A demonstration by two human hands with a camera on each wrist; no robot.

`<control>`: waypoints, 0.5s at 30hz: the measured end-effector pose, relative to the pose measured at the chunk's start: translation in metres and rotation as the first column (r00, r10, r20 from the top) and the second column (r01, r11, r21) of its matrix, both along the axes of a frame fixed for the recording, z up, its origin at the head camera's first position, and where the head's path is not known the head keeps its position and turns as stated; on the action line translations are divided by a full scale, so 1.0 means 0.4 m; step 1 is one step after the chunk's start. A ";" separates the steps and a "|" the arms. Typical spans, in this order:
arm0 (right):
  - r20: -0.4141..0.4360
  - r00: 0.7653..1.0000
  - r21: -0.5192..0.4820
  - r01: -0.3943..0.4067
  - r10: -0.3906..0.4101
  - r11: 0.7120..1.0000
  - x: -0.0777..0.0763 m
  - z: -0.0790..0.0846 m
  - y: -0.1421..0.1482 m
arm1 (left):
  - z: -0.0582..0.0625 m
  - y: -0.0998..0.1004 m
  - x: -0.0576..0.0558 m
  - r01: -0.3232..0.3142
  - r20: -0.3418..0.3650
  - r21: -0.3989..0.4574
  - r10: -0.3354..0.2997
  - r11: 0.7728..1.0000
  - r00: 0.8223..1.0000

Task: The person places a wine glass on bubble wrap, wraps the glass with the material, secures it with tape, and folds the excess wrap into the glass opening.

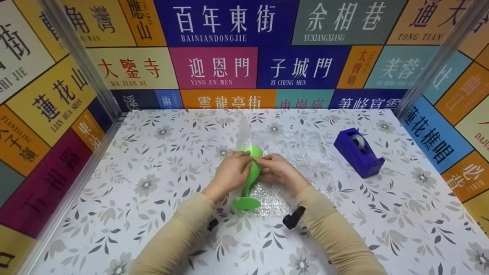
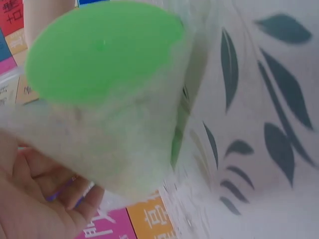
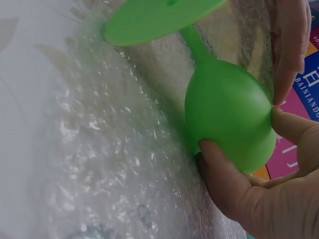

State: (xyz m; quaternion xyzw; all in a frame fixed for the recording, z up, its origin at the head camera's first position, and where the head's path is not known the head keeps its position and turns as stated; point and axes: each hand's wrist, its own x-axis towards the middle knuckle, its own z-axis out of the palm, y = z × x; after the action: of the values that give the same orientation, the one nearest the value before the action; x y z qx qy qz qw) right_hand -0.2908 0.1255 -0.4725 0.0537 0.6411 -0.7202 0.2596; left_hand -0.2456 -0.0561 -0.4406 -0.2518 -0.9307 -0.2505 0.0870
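Observation:
A bright green goblet with a round flat foot lies tilted over bubble wrap, its foot toward the person. My right hand pinches the bowl between thumb and fingers; the right wrist view shows the fingertips on the goblet. My left hand curves around the bowl's left side. In the left wrist view, a raised layer of bubble wrap covers part of the goblet, and the left hand has bent fingers along that layer. The goblet's rim is mostly hidden by the hands.
A purple tape dispenser with a roll of clear tape stands to the right of the bubble wrap. The table has a floral-patterned cover. Colourful sign-printed panels enclose the back and sides.

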 end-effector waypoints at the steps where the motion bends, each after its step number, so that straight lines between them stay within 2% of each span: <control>1: -0.003 1.000 0.006 -0.009 0.009 1.000 -0.001 0.000 0.002 | 0.000 -0.005 -0.005 0.018 -0.002 0.003 -0.018 1.000 1.000; 8: -0.008 0.999 0.043 -0.031 0.032 0.999 -0.003 0.001 0.011 | -0.014 -0.040 -0.033 0.154 -0.075 -0.021 -0.155 0.988 0.985; 15: -0.032 0.998 0.050 -0.051 0.053 0.997 0.000 0.010 0.020 | -0.023 -0.043 -0.034 0.192 -0.131 -0.051 -0.197 0.980 0.972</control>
State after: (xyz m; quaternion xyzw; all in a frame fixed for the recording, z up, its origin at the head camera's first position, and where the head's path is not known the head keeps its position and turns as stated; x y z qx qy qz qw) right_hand -0.2910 0.1333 -0.4685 0.0314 0.6639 -0.6981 0.2664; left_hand -0.2591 -0.0732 -0.4497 -0.3597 -0.8981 -0.2226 0.1200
